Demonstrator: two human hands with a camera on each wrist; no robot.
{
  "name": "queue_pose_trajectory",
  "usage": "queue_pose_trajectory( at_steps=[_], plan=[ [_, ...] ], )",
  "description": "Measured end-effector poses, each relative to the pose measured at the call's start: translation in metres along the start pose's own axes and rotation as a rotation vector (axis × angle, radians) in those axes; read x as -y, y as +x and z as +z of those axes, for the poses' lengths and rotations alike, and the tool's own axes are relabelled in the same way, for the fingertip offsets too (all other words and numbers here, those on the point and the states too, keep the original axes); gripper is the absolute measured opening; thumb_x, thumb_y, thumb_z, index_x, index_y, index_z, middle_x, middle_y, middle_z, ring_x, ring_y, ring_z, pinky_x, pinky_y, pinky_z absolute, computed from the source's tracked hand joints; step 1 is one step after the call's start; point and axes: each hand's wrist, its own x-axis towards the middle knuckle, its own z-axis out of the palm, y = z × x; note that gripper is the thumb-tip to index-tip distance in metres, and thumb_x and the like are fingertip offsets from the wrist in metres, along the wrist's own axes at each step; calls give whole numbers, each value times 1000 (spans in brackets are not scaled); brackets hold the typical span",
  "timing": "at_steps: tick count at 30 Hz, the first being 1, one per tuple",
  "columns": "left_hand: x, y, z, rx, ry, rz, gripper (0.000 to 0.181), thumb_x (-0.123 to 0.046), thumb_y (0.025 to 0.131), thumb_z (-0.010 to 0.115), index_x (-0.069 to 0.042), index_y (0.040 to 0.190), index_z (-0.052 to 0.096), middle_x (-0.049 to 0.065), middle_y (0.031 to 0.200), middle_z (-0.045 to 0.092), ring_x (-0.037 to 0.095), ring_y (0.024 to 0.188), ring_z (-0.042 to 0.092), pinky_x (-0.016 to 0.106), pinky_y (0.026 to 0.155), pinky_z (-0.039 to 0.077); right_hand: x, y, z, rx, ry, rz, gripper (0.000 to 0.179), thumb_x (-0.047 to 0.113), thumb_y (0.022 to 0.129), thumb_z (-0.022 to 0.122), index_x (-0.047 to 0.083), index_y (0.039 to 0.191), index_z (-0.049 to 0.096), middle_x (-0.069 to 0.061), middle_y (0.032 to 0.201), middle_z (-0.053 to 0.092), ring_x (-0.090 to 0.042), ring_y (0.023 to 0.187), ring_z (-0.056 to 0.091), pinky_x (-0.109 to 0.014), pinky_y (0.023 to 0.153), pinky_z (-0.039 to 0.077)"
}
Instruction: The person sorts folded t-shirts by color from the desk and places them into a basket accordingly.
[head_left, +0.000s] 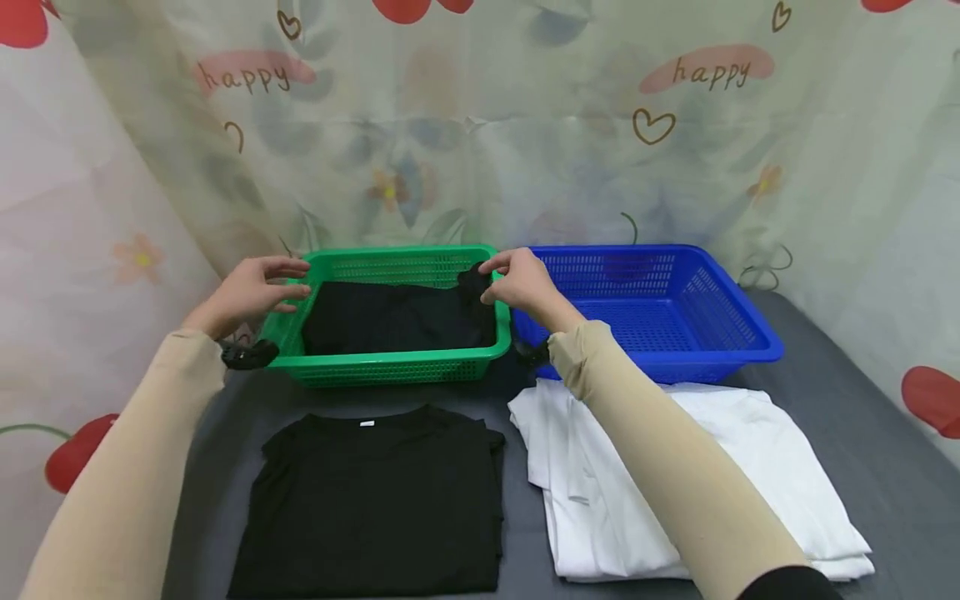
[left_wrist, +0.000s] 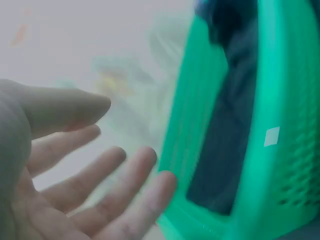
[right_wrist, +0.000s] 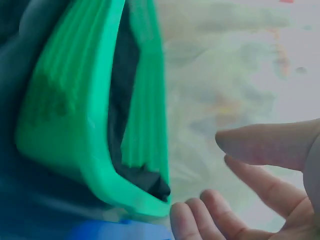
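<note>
A folded black garment lies inside the green basket, its bunched right end rising toward the rim. My left hand is beside the basket's left rim, fingers loosely spread with nothing in them. Over the right rim is my right hand, its fingertips near the bunched cloth in the head view. The right wrist view shows that hand's fingers parted, apart from the cloth. In front of the basket rests a black T-shirt, folded flat with a white neck label.
To the right of the green basket stands a blue basket with bare mesh showing inside. Folded white clothes lie before it, partly under my right forearm. A printed curtain hangs behind the grey tabletop.
</note>
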Motion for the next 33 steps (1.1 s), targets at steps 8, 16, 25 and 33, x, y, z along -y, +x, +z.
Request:
queue_pose_trajectory(
  at_steps=[8, 16, 25, 33],
  plan=[
    [-16, -117, 45, 0, -59, 52, 58, -32, 98, 64, -9, 147, 44, 14, 143, 48, 23, 115, 59, 37, 87, 53, -32, -108, 6, 53, 433, 7, 27, 6, 91, 69, -2, 117, 68, -14, 113, 66, -25, 98, 64, -43, 87, 53],
    [32, -157, 80, 22, 39, -54, 60, -35, 97, 64, -5, 146, 45, 21, 143, 46, 43, 126, 45, 59, 93, 44, -69, -160, 39, 288, 584, 131, 44, 10, 92, 69, -4, 132, 57, -22, 131, 54, -26, 111, 59, -47, 96, 46],
    [61, -159, 89, 75, 26, -211, 68, -37, 96, 65, -2, 149, 40, 29, 145, 40, 47, 123, 48, 57, 94, 45, -68, -165, 63, 367, 631, 254, 53, 13, 87, 73, 4, 137, 56, -23, 142, 41, -29, 122, 47, -51, 95, 43],
    [68, -157, 96, 111, -195, -292, 63, -40, 93, 68, -17, 148, 47, 15, 142, 49, 26, 116, 56, 47, 94, 47, -72, -158, 79, 526, 843, 315, 56, 3, 89, 68, 4, 142, 51, -19, 132, 54, -29, 105, 61, -45, 92, 46]
  ],
)
